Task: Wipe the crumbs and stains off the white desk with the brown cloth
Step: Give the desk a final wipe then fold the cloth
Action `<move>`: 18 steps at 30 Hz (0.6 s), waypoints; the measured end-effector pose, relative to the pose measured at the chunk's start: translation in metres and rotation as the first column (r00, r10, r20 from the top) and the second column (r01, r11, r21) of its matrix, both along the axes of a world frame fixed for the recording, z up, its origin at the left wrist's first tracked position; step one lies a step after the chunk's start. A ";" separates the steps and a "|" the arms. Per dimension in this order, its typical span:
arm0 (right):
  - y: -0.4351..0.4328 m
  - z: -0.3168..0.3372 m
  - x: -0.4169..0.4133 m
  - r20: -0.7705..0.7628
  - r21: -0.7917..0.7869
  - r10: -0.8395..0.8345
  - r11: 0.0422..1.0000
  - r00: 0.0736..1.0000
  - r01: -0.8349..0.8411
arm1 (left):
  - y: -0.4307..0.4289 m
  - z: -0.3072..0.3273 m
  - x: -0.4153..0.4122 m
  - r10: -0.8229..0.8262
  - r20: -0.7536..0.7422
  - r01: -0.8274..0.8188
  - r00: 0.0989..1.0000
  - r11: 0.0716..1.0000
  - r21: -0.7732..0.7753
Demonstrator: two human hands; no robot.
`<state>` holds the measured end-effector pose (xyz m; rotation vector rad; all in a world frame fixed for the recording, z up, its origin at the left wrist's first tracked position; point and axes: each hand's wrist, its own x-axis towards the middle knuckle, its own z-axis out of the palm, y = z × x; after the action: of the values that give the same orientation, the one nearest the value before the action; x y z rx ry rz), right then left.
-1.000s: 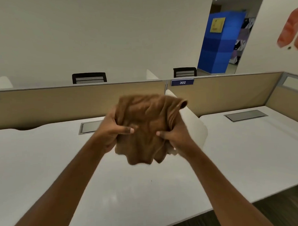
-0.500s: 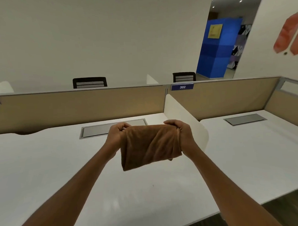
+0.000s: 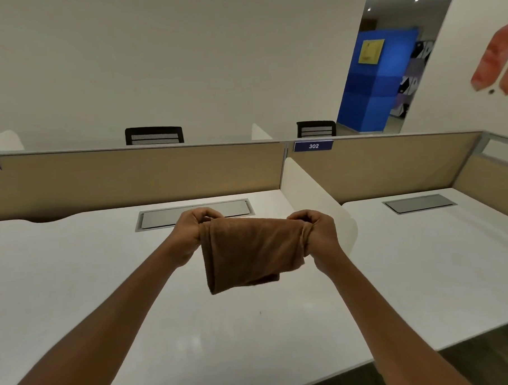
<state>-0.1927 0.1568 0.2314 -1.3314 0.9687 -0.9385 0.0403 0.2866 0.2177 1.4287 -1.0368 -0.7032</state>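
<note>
Both hands, left (image 3: 192, 234) and right (image 3: 318, 233), pinch the folded brown cloth (image 3: 251, 250) taut above the white bench (image 3: 76, 273); lower it flat, keeping the fold even, onto the dark speck (image 3: 260, 312).

Both your arms reach forward, your left hand (image 3: 190, 236) and right hand (image 3: 318, 233) level, fingers curled, each pinching a top corner of the cloth (image 3: 249, 250).

Cloth (image 3: 251, 252) btwn hands, above desk (image 3: 76, 273); partition (image 3: 135, 177) behind.
</note>
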 end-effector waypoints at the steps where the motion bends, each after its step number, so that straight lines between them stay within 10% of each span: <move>1: 0.001 -0.002 0.000 0.003 0.018 0.005 1.000 1.000 -0.005 | 0.000 -0.001 0.001 -0.011 -0.022 0.011 1.000 1.000 0.000; 8: -0.004 -0.026 -0.002 -0.225 -0.051 0.043 0.997 0.973 -0.056 | 0.002 -0.001 -0.019 0.005 -0.093 0.001 0.996 0.998 0.066; 18: 0.000 -0.057 0.001 -0.112 0.280 0.078 0.959 0.991 -0.044 | -0.005 -0.017 -0.055 0.283 -0.166 -0.200 0.945 0.898 0.393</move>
<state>-0.1919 0.1564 0.1749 -1.1824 1.1026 -0.6520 -0.0143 0.2821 0.2011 1.7254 -0.5540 -0.8816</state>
